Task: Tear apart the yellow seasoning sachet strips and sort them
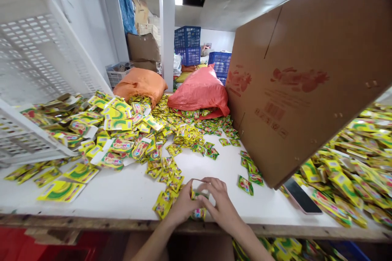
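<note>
A small printed carton (199, 213), its pale inside showing at the top, sits between the person's two hands just above the front edge of the white table (122, 197). The left hand (183, 206) has its fingers curled round one side of it; the right hand (219, 200) grips the other side, fingers arched over the far top edge, the two thumbs close together at the near side. Just beside the left hand lie yellow-green sachets (163, 204), which trail back into a larger heap. Farther left, flattened yellow cartons (63, 190) spread out from a tilted white plastic crate (39, 40). Behind the heap rest an orange sack (141, 82) and a red sack (199, 91), the latter with sachets at its mouth. To the right, a large cardboard box (294, 52) leans at an angle, with a smartphone (301, 195) by its lower corner and more yellow cartons (346, 179) piled beyond. Blue plastic crates (187, 37) are stacked in the background.
</note>
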A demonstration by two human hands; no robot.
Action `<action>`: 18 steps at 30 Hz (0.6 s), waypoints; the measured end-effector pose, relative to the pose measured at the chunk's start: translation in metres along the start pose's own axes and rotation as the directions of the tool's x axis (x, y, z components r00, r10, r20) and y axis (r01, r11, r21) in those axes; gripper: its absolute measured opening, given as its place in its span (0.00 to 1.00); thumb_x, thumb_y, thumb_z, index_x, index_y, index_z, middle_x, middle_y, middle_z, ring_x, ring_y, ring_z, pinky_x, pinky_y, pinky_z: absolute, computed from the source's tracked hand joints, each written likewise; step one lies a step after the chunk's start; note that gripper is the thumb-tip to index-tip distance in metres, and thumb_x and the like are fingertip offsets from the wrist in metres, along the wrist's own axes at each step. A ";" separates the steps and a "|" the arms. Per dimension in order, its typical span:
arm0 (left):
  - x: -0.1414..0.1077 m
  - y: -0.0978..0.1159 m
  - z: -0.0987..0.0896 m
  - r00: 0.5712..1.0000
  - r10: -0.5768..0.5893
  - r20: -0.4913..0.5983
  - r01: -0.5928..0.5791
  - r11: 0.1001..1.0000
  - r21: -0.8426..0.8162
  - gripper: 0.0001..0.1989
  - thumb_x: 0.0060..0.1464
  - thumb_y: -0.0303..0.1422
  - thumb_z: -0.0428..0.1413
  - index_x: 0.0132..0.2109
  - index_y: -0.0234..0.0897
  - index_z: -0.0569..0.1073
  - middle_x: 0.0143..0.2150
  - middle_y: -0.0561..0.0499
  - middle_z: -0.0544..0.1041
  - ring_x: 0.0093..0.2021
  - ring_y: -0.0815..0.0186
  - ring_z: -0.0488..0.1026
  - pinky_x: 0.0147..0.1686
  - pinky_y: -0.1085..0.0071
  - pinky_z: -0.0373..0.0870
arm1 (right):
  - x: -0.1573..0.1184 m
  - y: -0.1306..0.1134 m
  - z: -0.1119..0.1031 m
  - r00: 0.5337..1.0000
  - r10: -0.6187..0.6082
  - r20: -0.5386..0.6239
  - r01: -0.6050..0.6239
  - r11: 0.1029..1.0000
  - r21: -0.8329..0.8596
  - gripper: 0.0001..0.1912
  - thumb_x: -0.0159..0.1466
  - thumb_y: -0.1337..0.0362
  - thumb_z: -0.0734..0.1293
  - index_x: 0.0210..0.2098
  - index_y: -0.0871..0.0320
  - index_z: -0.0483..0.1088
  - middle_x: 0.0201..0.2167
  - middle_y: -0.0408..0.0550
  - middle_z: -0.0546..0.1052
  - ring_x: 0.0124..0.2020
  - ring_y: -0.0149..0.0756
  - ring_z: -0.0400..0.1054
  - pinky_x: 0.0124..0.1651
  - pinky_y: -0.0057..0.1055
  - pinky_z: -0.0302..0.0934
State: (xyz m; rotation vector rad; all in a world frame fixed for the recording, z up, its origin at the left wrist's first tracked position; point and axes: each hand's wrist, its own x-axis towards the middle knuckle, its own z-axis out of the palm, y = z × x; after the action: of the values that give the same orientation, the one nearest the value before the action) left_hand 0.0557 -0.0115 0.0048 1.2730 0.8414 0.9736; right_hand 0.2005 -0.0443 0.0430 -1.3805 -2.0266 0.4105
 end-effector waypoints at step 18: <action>-0.022 0.009 -0.020 0.992 0.123 -0.031 -0.111 0.959 0.261 0.07 0.49 0.31 0.54 0.37 0.36 0.72 0.37 0.48 0.74 0.40 0.60 0.71 0.43 0.68 0.66 | -0.004 0.012 0.029 0.985 0.160 -0.064 -0.123 0.912 0.392 0.13 0.64 0.59 0.57 0.33 0.56 0.70 0.32 0.47 0.73 0.39 0.38 0.66 0.43 0.30 0.60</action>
State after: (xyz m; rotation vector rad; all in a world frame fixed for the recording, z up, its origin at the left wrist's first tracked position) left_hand 0.0283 -0.0239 0.0112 1.5436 0.9617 1.0142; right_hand 0.1905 -0.0409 0.0129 -1.2728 -1.6604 0.7520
